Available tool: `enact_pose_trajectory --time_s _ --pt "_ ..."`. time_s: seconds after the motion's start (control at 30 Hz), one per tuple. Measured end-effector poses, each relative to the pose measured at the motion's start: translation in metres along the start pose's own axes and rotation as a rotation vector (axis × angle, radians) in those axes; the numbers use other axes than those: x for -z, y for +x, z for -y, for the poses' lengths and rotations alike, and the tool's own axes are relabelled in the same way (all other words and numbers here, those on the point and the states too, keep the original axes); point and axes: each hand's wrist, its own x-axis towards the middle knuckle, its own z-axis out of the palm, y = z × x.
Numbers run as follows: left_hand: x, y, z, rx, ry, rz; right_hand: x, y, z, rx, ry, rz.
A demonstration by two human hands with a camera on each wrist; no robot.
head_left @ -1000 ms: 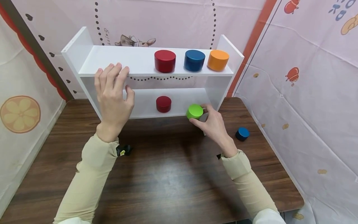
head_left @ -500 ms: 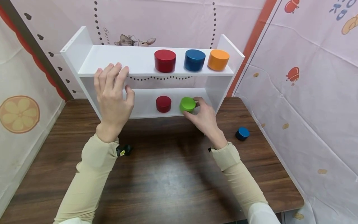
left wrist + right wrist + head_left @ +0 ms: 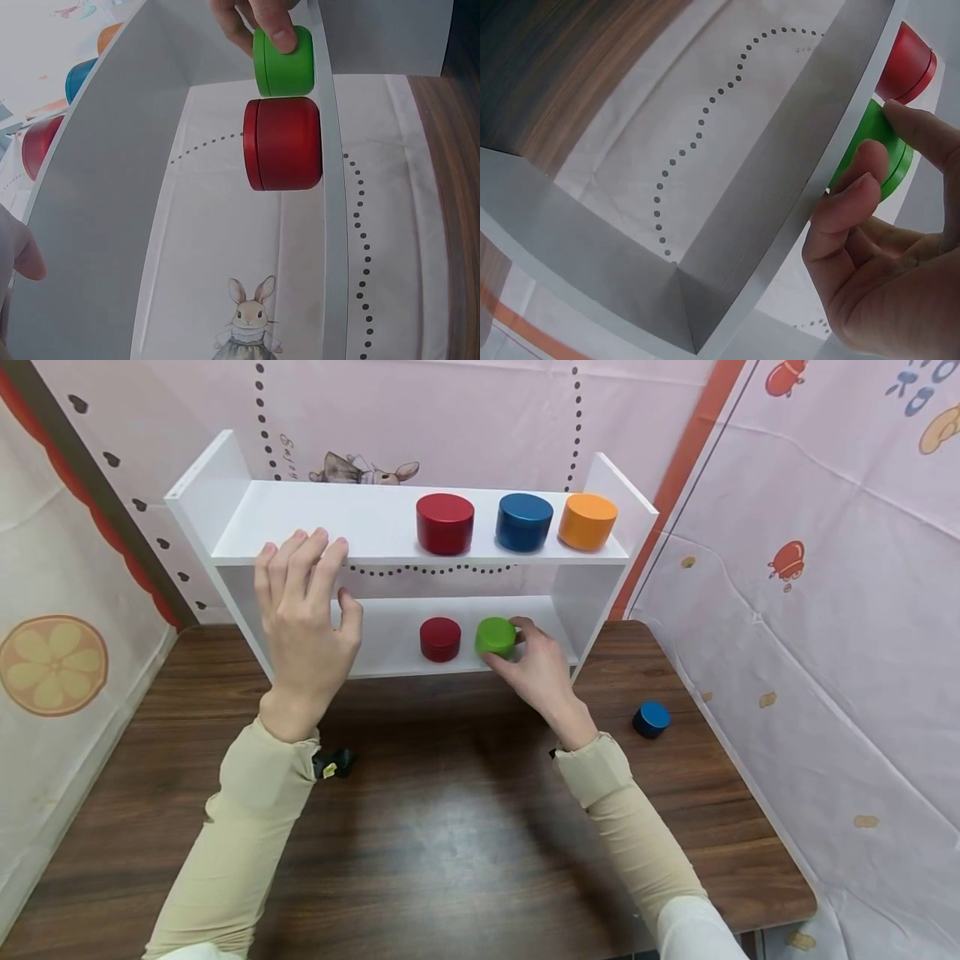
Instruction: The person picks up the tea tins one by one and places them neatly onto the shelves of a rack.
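A small green round tin (image 3: 495, 636) is on the lower board of the white shelf (image 3: 390, 662), just right of a small red tin (image 3: 440, 640). My right hand (image 3: 536, 664) grips the green tin between thumb and fingers; the right wrist view shows the fingertips on the green tin (image 3: 891, 154) too. At the shelf's left side, my left hand (image 3: 303, 618) is raised with its fingers spread at the upper board's front edge, holding nothing. In the left wrist view the green tin (image 3: 289, 67) and the red tin (image 3: 283, 144) stand close together.
Larger red (image 3: 445, 525), blue (image 3: 524, 522) and orange (image 3: 588, 522) tins stand in a row on the upper board. A small blue tin (image 3: 651, 719) lies on the brown wooden table (image 3: 450, 827), right of the shelf. Patterned cloth (image 3: 480, 418) hangs behind.
My right hand has moved left with the green tin, from the lower board's front right edge to beside the small red tin. The left hand has stayed in place.
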Motion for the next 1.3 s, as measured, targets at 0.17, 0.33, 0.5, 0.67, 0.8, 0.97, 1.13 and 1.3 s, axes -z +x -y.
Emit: enact_pose_trajectory --time_s 0.17,0.33,0.5,0.67,0.8,0.97,1.13,1.3 --pt "0.000 -0.001 0.000 -0.002 0.009 0.006 0.000 0.000 -0.001 -0.007 -0.029 0.006" --pt "0.001 -0.001 0.001 -0.003 0.011 0.008 0.002 -0.013 -0.013 0.080 -0.027 -0.150" --pt "0.001 -0.002 0.000 -0.004 0.010 0.008 0.009 -0.034 -0.044 0.245 0.028 -0.444" --pt "0.000 -0.002 0.000 -0.009 0.003 -0.007 0.019 -0.050 -0.093 0.276 0.011 -0.605" --pt "0.000 -0.001 0.000 -0.010 -0.005 -0.021 0.029 -0.061 -0.141 0.180 -0.172 -0.617" --pt "0.000 0.000 0.001 -0.015 -0.007 -0.020 0.044 -0.078 -0.197 -0.116 -0.357 -0.379" --pt "0.000 0.000 0.001 -0.014 -0.007 -0.019 0.057 -0.089 -0.234 -0.395 -0.433 0.008" --pt "0.000 0.000 0.000 -0.009 -0.007 -0.022 0.059 -0.092 -0.249 -0.464 -0.386 0.180"
